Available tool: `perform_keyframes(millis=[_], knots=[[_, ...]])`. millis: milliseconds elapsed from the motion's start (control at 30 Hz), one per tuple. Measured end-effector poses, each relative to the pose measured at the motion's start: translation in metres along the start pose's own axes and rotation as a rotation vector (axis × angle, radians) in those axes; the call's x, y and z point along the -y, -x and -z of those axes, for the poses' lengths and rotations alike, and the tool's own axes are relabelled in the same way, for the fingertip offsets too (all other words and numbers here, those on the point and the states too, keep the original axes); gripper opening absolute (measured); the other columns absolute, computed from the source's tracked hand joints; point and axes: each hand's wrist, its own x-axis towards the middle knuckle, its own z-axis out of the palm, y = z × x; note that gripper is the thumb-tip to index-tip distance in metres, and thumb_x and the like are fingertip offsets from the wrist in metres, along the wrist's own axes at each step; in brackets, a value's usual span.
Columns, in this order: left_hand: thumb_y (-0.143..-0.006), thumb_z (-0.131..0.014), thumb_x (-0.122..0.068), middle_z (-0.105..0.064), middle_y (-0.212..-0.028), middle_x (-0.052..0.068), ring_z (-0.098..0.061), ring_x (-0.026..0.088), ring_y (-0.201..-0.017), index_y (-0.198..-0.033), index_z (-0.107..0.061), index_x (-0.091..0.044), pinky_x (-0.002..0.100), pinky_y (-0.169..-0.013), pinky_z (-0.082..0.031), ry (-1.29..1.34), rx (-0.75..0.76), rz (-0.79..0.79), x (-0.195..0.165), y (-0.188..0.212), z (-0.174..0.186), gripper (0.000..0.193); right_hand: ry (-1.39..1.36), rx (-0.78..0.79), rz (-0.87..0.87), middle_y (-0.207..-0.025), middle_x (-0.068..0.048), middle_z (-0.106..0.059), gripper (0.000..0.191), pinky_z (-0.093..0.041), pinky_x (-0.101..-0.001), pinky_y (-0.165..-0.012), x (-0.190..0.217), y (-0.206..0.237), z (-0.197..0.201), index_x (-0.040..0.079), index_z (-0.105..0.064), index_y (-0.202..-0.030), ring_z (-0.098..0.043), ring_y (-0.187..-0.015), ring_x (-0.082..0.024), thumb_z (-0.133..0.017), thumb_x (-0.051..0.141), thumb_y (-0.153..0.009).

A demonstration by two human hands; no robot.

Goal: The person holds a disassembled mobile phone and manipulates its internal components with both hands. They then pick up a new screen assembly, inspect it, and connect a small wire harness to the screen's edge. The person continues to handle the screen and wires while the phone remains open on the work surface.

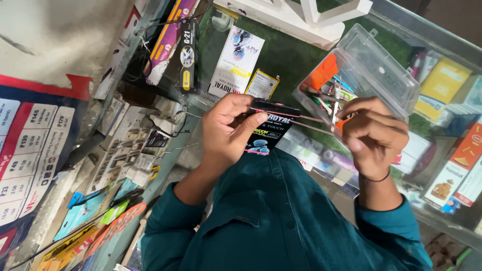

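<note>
Centre of frame: L hand (pixel 228 128) grasps a flat black packet (pixel 268 135), thumb across its front, fingers curled round the back. A slim dark bar (pixel 275 106) lies along the packet's top edge, under the fingertips; can't tell if it's a separate item or part of the pack.

Right of centre: R hand (pixel 374 135) is clenched on the far end of a thin pink band (pixel 314 123). The band runs taut in two strands from the packet's top-right corner across to that hand.

Progress, judging from this view: one end of the band looks hooked on the packet, near the dark bar. The rest is pulled out in the air, so it isn't seated round the pack yet. Whether it already loops the back is hidden by the L hand. So approx. mid-way: packet held and band stretched, wrap not closed.

Around them: a clear plastic box (pixel 381 65), lid open, sits in the upper right just behind the R hand. It's full of small bits, incl. an orange piece (pixel 324 72). A white packet (pixel 236 60) and a small yellow packet (pixel 262 84) lie on the green-lined glass counter (pixel 296 55), upper centre. A rack of small carded goods (pixel 125 145) sits at left.
</note>
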Motion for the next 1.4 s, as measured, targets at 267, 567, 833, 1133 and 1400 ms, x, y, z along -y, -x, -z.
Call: perform_keyframes(millis=[267, 567, 833, 1133, 1400], knots=[[-0.098, -0.072, 0.004, -0.075, -0.107, 0.014, -0.070, 0.013, -0.097, -0.119, -0.059, 0.009, 0.027, -0.089, -0.057, -0.045, -0.094, -0.045, 0.009, 0.010, -0.009, 0.024, -1.632, -0.218, -0.337, -0.066, -0.003, -0.069, 0.033, -0.043, -0.0347, -0.086, -0.037, 0.042, -0.060, 0.011, -0.068, -0.076, -0.062, -0.083, -0.016, -0.051, 0.023, -0.102], [-0.097, -0.075, 0.005, -0.077, -0.107, 0.013, -0.075, 0.015, -0.092, -0.113, -0.065, 0.002, 0.027, -0.081, -0.062, -0.400, -0.108, -0.312, 0.001, 0.017, -0.015, 0.019, -1.493, -0.253, -0.484, -0.162, -0.013, -0.048, 0.052, -0.049, -0.0175, -0.051, -0.028, 0.050, -0.071, 0.008, -0.055, -0.153, -0.062, -0.062, -0.004, -0.058, -0.005, -0.103], [-0.092, -0.070, 0.013, -0.072, -0.118, 0.017, -0.072, 0.032, -0.111, -0.118, -0.065, 0.005, 0.040, -0.098, -0.061, -0.822, 0.112, -0.738, -0.001, 0.004, -0.015, 0.028, -0.451, 0.114, -0.505, -0.151, -0.026, -0.056, 0.066, -0.062, -0.0250, -0.067, 0.013, -0.004, -0.037, -0.010, -0.054, -0.142, -0.077, -0.087, -0.018, -0.080, -0.010, -0.081], [-0.091, -0.067, 0.006, -0.068, -0.121, 0.023, -0.069, 0.038, -0.115, -0.126, -0.061, 0.011, 0.044, -0.104, -0.055, -1.037, 0.290, -0.839, -0.001, 0.005, -0.012, 0.036, -0.092, 0.261, -0.484, -0.125, -0.012, -0.070, 0.054, -0.056, -0.0200, -0.065, 0.038, -0.035, -0.039, -0.003, -0.069, -0.125, -0.070, -0.079, -0.008, -0.088, -0.002, -0.074], [-0.095, -0.064, 0.013, -0.069, -0.117, 0.020, -0.071, 0.035, -0.109, -0.124, -0.061, 0.009, 0.040, -0.095, -0.060, -0.851, 0.204, -0.689, 0.003, 0.002, -0.023, 0.029, 0.129, 0.325, -0.444, -0.103, -0.004, -0.076, 0.029, -0.063, -0.0228, -0.068, 0.044, -0.052, -0.038, 0.001, -0.075, -0.105, -0.077, -0.080, -0.010, -0.086, 0.002, -0.079]])
